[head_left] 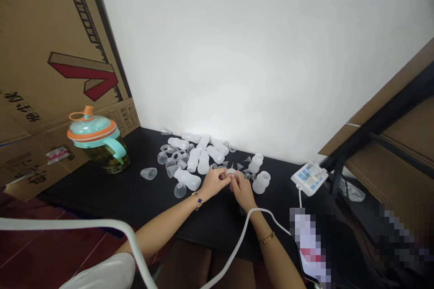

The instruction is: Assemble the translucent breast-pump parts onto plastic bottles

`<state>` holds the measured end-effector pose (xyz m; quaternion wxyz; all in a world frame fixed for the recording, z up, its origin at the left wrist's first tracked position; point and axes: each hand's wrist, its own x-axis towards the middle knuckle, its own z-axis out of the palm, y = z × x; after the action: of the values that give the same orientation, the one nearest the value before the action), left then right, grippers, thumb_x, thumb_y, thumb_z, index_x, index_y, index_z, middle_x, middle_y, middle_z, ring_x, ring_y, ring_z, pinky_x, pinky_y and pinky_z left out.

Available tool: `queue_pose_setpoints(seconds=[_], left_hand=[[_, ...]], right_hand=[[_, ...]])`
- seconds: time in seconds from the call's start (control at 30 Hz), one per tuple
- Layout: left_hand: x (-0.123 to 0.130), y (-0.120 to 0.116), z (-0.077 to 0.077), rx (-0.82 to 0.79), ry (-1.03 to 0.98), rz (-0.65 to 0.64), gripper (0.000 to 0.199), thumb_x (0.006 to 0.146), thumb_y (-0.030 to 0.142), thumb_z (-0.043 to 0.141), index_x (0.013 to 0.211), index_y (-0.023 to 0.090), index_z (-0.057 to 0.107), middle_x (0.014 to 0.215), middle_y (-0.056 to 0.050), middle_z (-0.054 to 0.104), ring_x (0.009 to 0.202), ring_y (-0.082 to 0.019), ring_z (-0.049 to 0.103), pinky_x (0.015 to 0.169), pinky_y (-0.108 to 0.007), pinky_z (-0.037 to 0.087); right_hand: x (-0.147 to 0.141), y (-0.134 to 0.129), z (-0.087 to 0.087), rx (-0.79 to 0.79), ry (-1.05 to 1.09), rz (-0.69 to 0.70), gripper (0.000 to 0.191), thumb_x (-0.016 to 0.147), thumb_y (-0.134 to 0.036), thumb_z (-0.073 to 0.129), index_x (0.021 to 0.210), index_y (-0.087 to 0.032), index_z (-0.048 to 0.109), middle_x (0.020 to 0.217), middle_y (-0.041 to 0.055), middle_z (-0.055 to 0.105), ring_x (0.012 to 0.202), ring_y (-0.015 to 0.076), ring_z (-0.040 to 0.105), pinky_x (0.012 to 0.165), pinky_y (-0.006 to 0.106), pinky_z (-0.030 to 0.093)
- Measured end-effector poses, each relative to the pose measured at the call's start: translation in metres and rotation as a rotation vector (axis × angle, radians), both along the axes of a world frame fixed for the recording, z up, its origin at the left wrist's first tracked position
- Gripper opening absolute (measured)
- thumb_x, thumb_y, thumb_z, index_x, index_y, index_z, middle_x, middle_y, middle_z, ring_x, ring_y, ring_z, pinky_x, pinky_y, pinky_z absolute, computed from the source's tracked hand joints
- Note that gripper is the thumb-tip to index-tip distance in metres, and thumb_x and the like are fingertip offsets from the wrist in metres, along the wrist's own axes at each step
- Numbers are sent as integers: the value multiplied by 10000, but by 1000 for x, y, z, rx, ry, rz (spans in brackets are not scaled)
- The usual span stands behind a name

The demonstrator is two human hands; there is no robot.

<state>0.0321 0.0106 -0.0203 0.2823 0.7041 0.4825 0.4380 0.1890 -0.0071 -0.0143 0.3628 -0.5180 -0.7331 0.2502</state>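
My left hand (pixel 216 180) and my right hand (pixel 241 187) meet over the black table. Between them they grip a small white ring (pixel 231 171) with a pointed clear tip sticking up from it; the fingers of both are closed round its edge. Left of my hands lie several white bottles, one of them a bottle (pixel 189 179) on its side close to my left wrist. Clear domed caps, such as a cap (pixel 180 189), lie among them. Two open white bottles stand to the right, the nearer bottle (pixel 261 182) beside my right hand. Small clear funnel-shaped pieces (pixel 240 166) lie behind my hands.
A jug (pixel 101 140) with an orange and teal lid stands at the left by a large cardboard box (pixel 44 54). On the right are a white power strip (pixel 309 178) and a phone (pixel 310 253). A white cable (pixel 239 244) crosses in front of my right forearm.
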Motion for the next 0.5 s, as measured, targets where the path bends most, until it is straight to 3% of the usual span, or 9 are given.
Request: queue_pose_setpoints(seconds=[0.5], left_hand=[[0,0,1,3,9,5,358,831,320,566,575,202,345,505,52,428,499,-107,386,537,-265,265]], right_hand=[[0,0,0,-2,-14,-16,293,1007,-424,348,902,-235,545,600,-16,581,534,185,561,556,262,374]])
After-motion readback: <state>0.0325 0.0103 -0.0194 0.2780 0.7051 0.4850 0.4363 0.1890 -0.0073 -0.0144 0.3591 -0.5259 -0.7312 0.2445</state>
